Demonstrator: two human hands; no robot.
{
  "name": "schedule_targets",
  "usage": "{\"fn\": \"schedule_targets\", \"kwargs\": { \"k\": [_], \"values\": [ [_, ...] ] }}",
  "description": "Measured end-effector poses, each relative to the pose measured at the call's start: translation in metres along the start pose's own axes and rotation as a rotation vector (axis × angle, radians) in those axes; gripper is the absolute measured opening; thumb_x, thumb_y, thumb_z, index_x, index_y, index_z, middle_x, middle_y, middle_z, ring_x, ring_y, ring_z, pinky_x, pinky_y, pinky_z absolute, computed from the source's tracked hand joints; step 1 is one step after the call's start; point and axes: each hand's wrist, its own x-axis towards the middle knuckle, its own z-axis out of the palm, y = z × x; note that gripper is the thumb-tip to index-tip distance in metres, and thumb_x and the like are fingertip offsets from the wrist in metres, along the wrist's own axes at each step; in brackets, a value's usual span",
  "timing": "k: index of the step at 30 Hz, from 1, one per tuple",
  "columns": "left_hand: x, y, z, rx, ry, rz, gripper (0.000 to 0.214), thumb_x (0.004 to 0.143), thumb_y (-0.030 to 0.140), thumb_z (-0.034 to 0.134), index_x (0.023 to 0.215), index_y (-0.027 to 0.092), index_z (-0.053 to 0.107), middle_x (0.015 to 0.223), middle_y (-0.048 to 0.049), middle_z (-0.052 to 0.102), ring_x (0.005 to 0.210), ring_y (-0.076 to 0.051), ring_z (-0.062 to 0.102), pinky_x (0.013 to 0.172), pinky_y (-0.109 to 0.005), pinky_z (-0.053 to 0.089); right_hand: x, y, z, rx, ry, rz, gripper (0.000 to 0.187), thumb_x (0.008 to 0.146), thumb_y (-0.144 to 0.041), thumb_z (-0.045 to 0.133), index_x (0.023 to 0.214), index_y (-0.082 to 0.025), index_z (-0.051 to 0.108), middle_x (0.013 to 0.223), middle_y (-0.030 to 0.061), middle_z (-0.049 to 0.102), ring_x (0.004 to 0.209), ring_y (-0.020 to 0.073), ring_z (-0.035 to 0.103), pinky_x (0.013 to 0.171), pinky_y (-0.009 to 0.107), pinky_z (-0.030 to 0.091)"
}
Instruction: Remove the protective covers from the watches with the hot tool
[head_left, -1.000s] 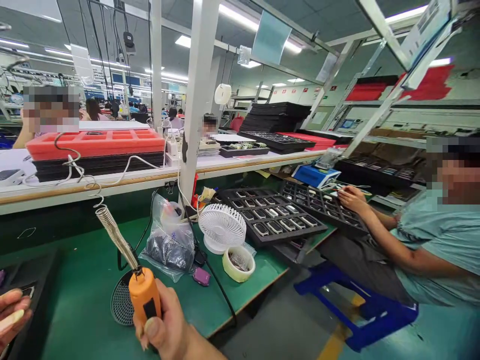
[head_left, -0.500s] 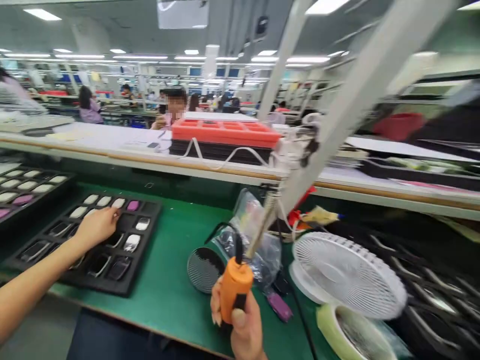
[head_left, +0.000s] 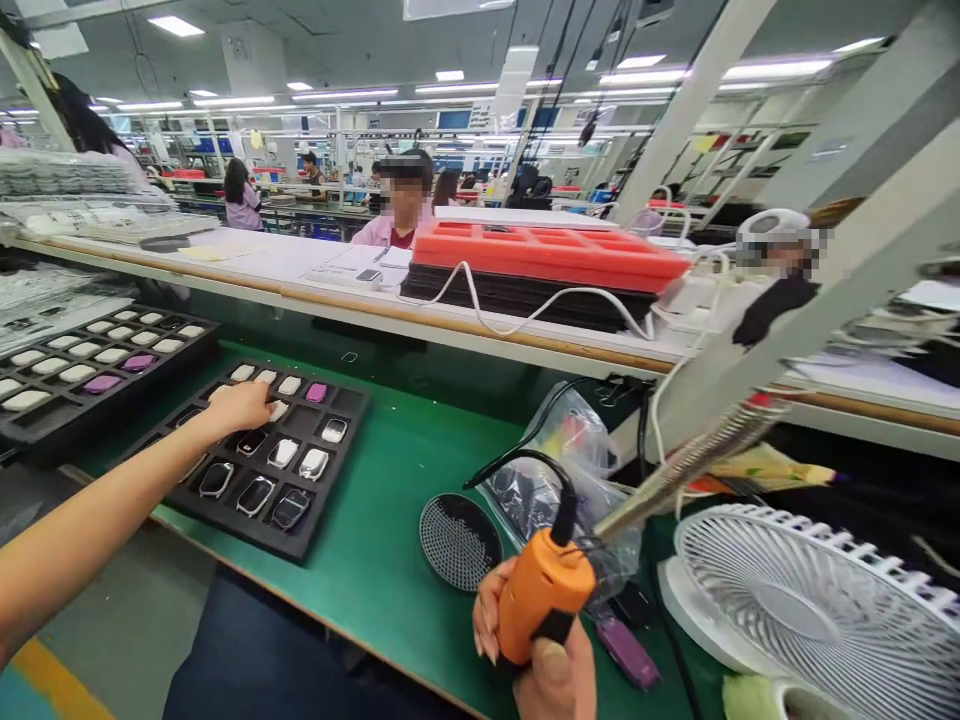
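Gripping the orange-handled soldering iron [head_left: 544,600] in my right hand [head_left: 536,635], I have those fingers clenched round the handle, with the thumb pressed low on its black strip; the iron's coiled metal shaft [head_left: 690,470] runs up and to the right from my fingers, and a black cable [head_left: 525,452] arcs up and over behind them. My left hand [head_left: 240,405] reaches out far to the left of the iron, its fingers released, held flat and together, grasping nothing; their tips lie over the top row of a black tray [head_left: 337,480], though I cannot tell whether they touch the pieces there. Rows of rounded watch-like parts [head_left: 255,495] sit in that tray's pockets, just below my left fingers; the tray rests on a green bench mat [head_left: 420,470]. Left of those fingers lies a second black tray [head_left: 180,385] of white and purple pieces; near my right fingers are a round mesh disc [head_left: 457,540], a clear plastic bag [head_left: 555,470], a purple object [head_left: 626,650] and a white desk fan [head_left: 787,610]; straight ahead, past a red foam tray [head_left: 551,255], sits a person in a pink top [head_left: 386,232].
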Motion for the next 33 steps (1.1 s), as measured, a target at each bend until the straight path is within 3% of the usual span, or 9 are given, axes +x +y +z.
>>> {"fn": "schedule_targets", "kwargs": {
  "k": [3,11,18,22,24,26,28,30,33],
  "values": [
    [0.006,0.003,0.005,0.039,-0.003,0.052,0.043,0.101,0.045,0.066,0.133,0.017,0.063,0.136,-0.0114,0.064,0.121,-0.026,0.065,0.104,-0.051,0.057,0.001,-0.001,0.002,-0.005,-0.021,-0.001,0.064,0.084,-0.081,0.059,0.098,-0.019,0.063,0.069,0.0025,0.061,0.053,0.0117,0.051,0.050,0.029,0.042],
    [0.007,0.013,0.024,0.086,-0.004,0.111,0.040,0.100,0.042,0.067,0.131,0.017,0.063,0.133,-0.0108,0.065,0.119,-0.025,0.066,0.102,-0.049,0.058,0.000,0.006,-0.001,0.019,-0.018,-0.039,0.064,0.087,-0.079,0.057,0.109,-0.019,0.061,0.075,-0.0003,0.060,0.051,0.0080,0.049,0.045,0.025,0.043],
    [-0.013,0.013,-0.001,0.037,0.123,0.182,0.041,0.103,0.043,0.063,0.133,0.016,0.062,0.123,-0.0101,0.069,0.109,-0.024,0.069,0.099,-0.047,0.058,-0.001,0.007,-0.001,0.053,-0.078,-0.056,0.059,0.092,-0.075,0.056,0.106,-0.018,0.063,0.081,-0.0023,0.061,0.056,0.0054,0.049,0.050,0.021,0.044],
    [-0.073,0.058,0.003,-0.043,0.193,0.388,0.043,0.106,0.044,0.049,0.140,0.020,0.060,0.124,-0.0117,0.072,0.114,-0.029,0.068,0.102,-0.044,0.052,-0.002,0.004,0.000,0.085,-0.096,-0.047,0.051,0.096,-0.065,0.059,0.115,-0.018,0.063,0.085,-0.0020,0.063,0.061,0.0062,0.053,0.053,0.022,0.047],
    [-0.116,0.096,0.023,-0.102,0.187,0.583,0.037,0.106,0.046,0.048,0.137,0.032,0.064,0.127,-0.0048,0.072,0.116,-0.026,0.068,0.102,-0.039,0.050,-0.004,0.002,0.003,0.076,-0.099,-0.066,0.049,0.096,-0.062,0.061,0.116,-0.018,0.064,0.084,-0.0023,0.063,0.061,0.0067,0.054,0.055,0.022,0.049],
    [-0.156,0.127,0.053,-0.159,0.188,0.774,0.031,0.105,0.045,0.049,0.128,0.039,0.069,0.117,-0.0005,0.074,0.102,-0.022,0.070,0.091,-0.036,0.052,-0.004,0.001,0.008,0.047,-0.091,-0.089,0.046,0.097,-0.059,0.061,0.117,-0.017,0.064,0.083,-0.0026,0.064,0.060,0.0062,0.053,0.054,0.022,0.049],
    [-0.180,0.146,0.084,-0.269,0.335,0.952,0.027,0.104,0.041,0.053,0.122,0.037,0.072,0.106,-0.0014,0.075,0.089,-0.020,0.070,0.079,-0.035,0.051,-0.001,0.003,0.012,0.009,-0.077,-0.116,0.044,0.099,-0.055,0.062,0.120,-0.017,0.063,0.082,-0.0034,0.063,0.056,0.0046,0.051,0.050,0.019,0.046],
    [-0.186,0.158,0.105,-0.334,0.466,0.960,0.028,0.104,0.039,0.051,0.122,0.033,0.072,0.105,-0.0041,0.073,0.085,-0.022,0.069,0.075,-0.037,0.049,0.006,0.005,0.014,-0.015,-0.063,-0.154,0.042,0.099,-0.054,0.061,0.119,-0.017,0.063,0.082,-0.0036,0.063,0.055,0.0041,0.051,0.048,0.018,0.045],
    [-0.190,0.181,0.107,-0.361,0.593,0.827,0.029,0.105,0.037,0.050,0.118,0.027,0.073,0.115,-0.0105,0.071,0.098,-0.031,0.066,0.080,-0.044,0.046,0.008,0.002,0.015,-0.004,-0.033,-0.219,0.042,0.099,-0.054,0.061,0.118,-0.017,0.064,0.083,-0.0030,0.064,0.056,0.0047,0.053,0.049,0.019,0.047]
  ]
}}
